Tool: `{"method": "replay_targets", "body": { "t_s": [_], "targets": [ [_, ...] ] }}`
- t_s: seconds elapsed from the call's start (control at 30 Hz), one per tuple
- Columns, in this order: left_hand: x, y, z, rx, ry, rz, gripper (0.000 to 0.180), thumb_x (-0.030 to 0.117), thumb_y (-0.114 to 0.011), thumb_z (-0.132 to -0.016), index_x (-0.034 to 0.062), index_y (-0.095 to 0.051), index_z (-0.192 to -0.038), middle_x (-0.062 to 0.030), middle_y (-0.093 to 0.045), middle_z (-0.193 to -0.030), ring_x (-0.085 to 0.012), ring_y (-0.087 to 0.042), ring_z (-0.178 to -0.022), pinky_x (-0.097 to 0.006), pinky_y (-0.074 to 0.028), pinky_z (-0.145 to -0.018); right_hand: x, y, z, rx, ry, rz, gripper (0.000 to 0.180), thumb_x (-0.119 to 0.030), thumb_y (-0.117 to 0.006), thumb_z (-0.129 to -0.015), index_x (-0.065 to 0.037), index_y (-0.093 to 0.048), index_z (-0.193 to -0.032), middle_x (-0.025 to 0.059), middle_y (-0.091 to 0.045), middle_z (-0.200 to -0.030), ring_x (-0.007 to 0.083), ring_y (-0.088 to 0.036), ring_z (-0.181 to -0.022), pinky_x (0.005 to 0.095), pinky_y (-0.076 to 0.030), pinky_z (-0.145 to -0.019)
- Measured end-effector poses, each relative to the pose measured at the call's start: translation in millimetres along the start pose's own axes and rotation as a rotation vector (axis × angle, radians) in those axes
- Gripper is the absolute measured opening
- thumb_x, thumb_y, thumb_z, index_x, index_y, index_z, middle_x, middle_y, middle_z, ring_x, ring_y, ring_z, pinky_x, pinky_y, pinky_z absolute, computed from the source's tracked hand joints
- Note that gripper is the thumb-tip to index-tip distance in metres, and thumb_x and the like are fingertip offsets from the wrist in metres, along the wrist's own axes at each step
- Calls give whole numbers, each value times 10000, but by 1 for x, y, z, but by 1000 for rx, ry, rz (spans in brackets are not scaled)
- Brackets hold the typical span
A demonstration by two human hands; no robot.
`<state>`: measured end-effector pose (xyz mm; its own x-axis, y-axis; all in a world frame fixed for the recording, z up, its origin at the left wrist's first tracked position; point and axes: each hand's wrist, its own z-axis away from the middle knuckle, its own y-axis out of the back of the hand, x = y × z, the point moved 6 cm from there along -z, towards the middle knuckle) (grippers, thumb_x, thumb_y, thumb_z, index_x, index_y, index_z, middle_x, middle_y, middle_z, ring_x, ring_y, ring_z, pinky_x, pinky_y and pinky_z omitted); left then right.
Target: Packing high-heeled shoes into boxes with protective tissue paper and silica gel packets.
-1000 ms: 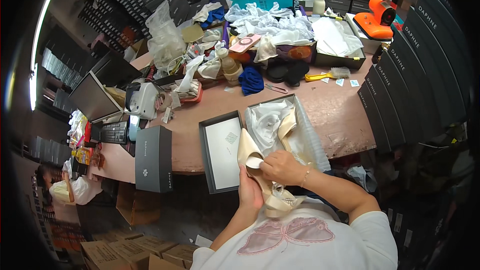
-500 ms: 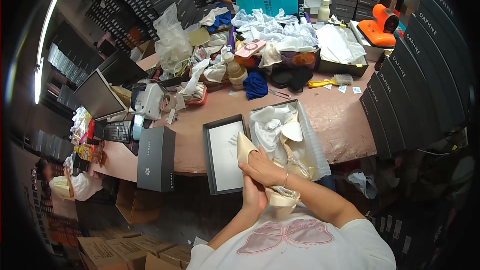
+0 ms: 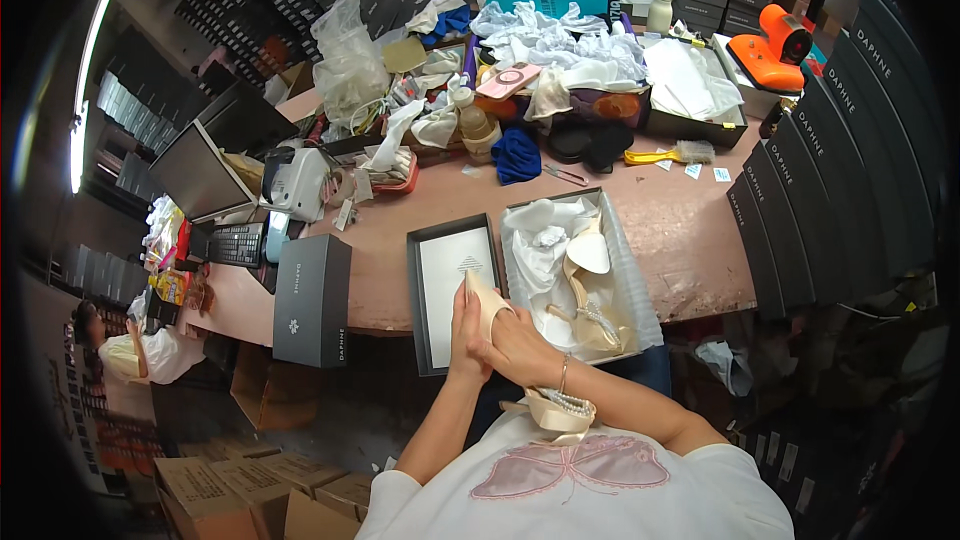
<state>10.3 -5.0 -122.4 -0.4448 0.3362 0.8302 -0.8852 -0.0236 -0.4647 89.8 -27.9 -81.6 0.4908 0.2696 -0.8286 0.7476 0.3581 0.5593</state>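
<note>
apparently i'm working inside the cream shoe (image 3: 488, 302) between my hands: left hand (image 3: 467, 338) curled round its side, right hand (image 3: 522, 348) over its opening, fingers hidden, hold unclear; next calls for steady left-hand support.

The left hand (image 3: 468, 337) holds a beige shoe (image 3: 486, 296), right hand (image 3: 524, 348) at its opening.

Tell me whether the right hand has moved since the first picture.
Yes: judged against the open box, the right hand has moved left, toward the lid.
</note>
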Motion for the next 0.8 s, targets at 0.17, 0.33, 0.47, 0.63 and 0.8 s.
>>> {"method": "replay_targets", "body": {
  "t_s": [0.17,0.33,0.47,0.63,0.8],
  "targets": [
    [-8,-4,6,-38,16,-56,555,380,-438,-1003,61,-297,-1435,-131,-549,-1131,-228,-593,-977,-385,-519,-865,2,-1,29,8,0,-72,697,-537,-343,-959,100,-434,-1227,298,-497,-1112,425,-467,-1056,559,-316,-963],
    [-8,1,6,-110,48,-107,535,369,-425,-1010,67,-313,-1438,-134,-555,-1167,-213,-589,-999,-360,-510,-886,9,-21,71,-2,135,-67,667,-513,-413,-942,76,-402,-1256,285,-403,-1238,453,-446,-1078,604,-338,-951],
    [-26,-8,5,-48,75,-89,528,373,-430,-1008,86,-316,-1436,-144,-555,-1170,-203,-586,-1004,-349,-508,-897,22,-10,27,-74,-50,83,641,-511,-398,-951,97,-502,-1128,265,-498,-1029,424,-462,-1003,583,-254,-1026],
    [-9,-4,14,-158,150,-19,551,382,-470,-989,90,-312,-1429,-145,-559,-1157,-219,-609,-981,-364,-543,-849,-5,7,56,-48,95,-250,587,-448,-460,-949,81,-513,-1198,289,-497,-1217,409,-450,-1186,475,-289,-1058],
    [-5,-22,14,-286,106,187,654,449,-502,-956,7,-331,-1408,-188,-540,-1236,-266,-580,-1102,-399,-524,-904,39,67,94,327,2,194,544,-236,-725,-794,-55,-535,-1270,155,-600,-1179,342,-580,-1052,413,-468,-894]
  ]
}}
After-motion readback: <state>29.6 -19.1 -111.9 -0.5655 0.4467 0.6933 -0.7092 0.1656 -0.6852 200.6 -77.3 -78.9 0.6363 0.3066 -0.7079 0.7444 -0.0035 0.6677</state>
